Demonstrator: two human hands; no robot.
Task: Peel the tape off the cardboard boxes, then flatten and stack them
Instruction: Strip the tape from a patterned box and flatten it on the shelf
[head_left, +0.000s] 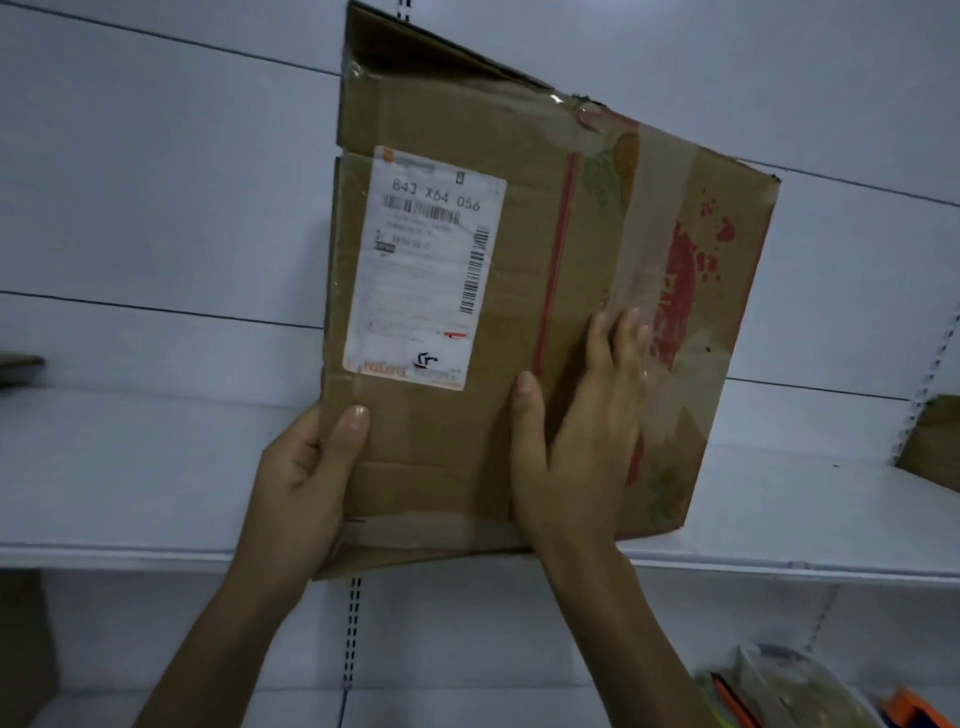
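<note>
A brown cardboard box (524, 156) stands tilted on its lower edge at the front of a white shelf (130, 478). It carries a white shipping label (426, 270), a red stripe and red print. A strip of clear tape (654, 249) runs down its right part. My left hand (306, 467) grips the box's lower left corner, thumb on the front face. My right hand (582, 426) lies flat on the front face, straight fingers touching the tape's lower stretch.
White shelving boards fill the background. Brown cardboard (935, 441) sits at the shelf's right end, and a dark object (21, 364) at the far left. Below the shelf at lower right lie a clear plastic bag (795, 691) and an orange item (914, 706).
</note>
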